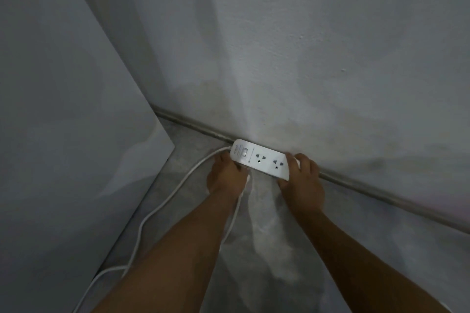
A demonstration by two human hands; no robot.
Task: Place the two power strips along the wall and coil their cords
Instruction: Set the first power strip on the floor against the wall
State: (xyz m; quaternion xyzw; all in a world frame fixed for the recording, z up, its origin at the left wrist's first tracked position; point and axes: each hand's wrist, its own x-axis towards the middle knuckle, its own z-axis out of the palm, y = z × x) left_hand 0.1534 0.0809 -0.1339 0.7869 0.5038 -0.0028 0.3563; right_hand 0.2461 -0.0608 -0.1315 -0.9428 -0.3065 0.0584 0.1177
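Note:
A white power strip with a switch and two sockets lies on the floor against the foot of the wall. My left hand holds its near left side, fingers curled under the edge. My right hand grips its right end, with fingers wrapped round the far side. Its white cord leaves the left end and runs back along the floor toward me. A second stretch of white cord passes under my left wrist. Only one strip is in view.
A large pale flat panel stands at the left, leaving a narrow strip of grey concrete floor between it and the wall. A thin pipe or ledge runs along the wall's base.

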